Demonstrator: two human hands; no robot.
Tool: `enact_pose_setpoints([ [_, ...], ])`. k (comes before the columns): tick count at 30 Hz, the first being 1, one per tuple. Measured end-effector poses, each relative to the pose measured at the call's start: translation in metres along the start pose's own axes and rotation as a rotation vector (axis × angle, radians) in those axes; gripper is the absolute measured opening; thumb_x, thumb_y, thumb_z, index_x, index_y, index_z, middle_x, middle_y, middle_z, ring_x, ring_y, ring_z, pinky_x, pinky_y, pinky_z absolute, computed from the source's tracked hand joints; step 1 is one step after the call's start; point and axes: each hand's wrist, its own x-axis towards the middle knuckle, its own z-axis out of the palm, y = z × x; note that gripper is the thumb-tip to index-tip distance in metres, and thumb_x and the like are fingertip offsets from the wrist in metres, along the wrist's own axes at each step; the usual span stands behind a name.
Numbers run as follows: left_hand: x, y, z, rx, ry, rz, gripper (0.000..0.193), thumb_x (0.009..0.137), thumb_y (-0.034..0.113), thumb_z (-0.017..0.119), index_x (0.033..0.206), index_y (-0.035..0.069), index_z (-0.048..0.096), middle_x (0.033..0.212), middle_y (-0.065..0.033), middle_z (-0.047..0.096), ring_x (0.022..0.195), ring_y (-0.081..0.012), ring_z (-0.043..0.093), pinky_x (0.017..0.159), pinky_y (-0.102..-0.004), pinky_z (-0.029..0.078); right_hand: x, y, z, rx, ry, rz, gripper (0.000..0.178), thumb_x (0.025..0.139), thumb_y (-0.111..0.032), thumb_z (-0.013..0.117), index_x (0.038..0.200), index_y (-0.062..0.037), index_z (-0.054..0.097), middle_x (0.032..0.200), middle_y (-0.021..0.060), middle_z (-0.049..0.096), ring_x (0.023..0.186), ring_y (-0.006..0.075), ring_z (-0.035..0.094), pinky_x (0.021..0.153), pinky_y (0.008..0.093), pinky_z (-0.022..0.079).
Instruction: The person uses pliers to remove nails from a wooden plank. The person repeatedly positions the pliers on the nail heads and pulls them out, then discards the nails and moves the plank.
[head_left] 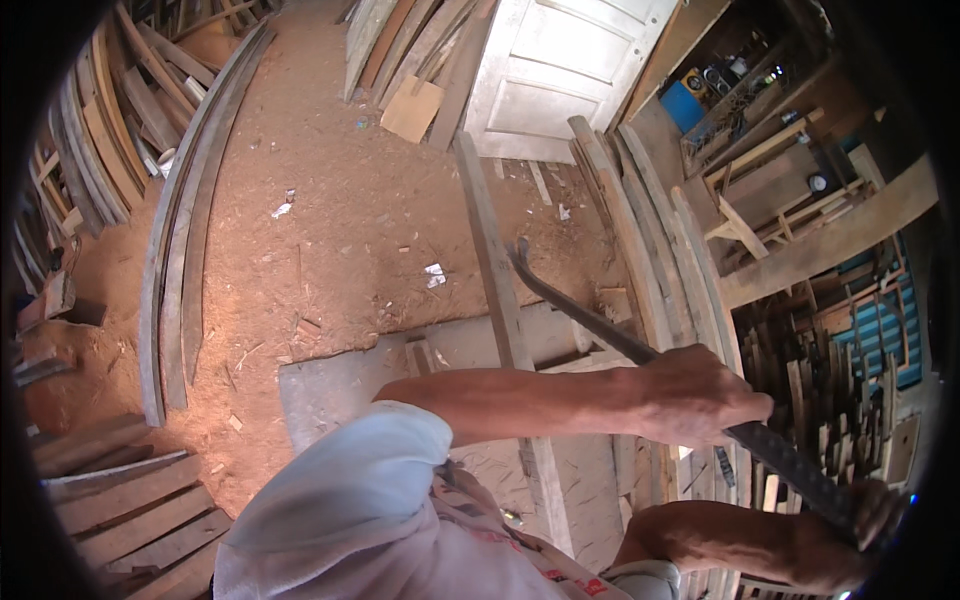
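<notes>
A long dark crowbar (pixel 600 326) with a curved end slants across the view from the middle to the lower right. My left hand (pixel 703 395) is closed around its middle, the arm stretched across my body. Farther down, at the lower right rim, my right hand (pixel 862 530) grips the other end, partly in shadow. The crowbar's curved tip lies beside a long wooden beam (pixel 487 240); whether they touch I cannot tell. Several more long timbers (pixel 640 235) lie to the right, passing beneath my left forearm.
A white panelled door (pixel 560 75) leans at the back, with boards (pixel 412 108) beside it. Long curved-looking planks (pixel 178 250) lie on the earth floor (pixel 340 210) at left. Stacked wood (pixel 140 510) fills the lower left. Shelving with timber (pixel 835 400) stands at right.
</notes>
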Motion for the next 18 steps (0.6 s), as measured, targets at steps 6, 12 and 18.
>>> enact_pose_setpoints([
  [6,-0.037,-0.020,0.022,-0.047,0.036,-0.019,0.024,0.085,0.018,0.082,0.091,0.009,0.061,0.075,-0.0042,0.069,0.065,-0.0245,0.073,0.055,-0.0398,0.059,-0.018,-0.011,-0.011,-0.155,0.311,-0.042,0.022,0.096,-0.009,0.048,0.077,0.0001,0.054,0.059,0.0005,0.031,0.052,0.0109,0.037,0.057,0.0235,0.036],
  [12,-0.030,-0.038,0.000,0.052,0.037,-0.079,0.023,0.087,0.020,0.082,0.091,0.009,0.062,0.069,-0.0063,0.066,0.062,-0.0249,0.071,0.056,-0.0410,0.059,0.005,0.036,0.036,-0.546,0.333,-0.072,0.024,0.102,-0.008,0.048,0.093,0.0116,0.058,0.066,0.0097,0.045,0.056,0.0138,0.047,0.059,0.0235,0.042],
  [18,-0.022,-0.059,-0.024,-0.031,0.112,-0.078,0.020,0.090,0.018,0.080,0.091,0.008,0.063,0.067,-0.0030,0.065,0.059,-0.0186,0.068,0.051,-0.0369,0.057,0.034,0.063,0.039,-0.209,0.110,-0.002,0.021,0.101,-0.002,0.047,0.084,0.0063,0.057,0.063,0.0029,0.038,0.054,0.0119,0.038,0.059,0.0262,0.040],
])
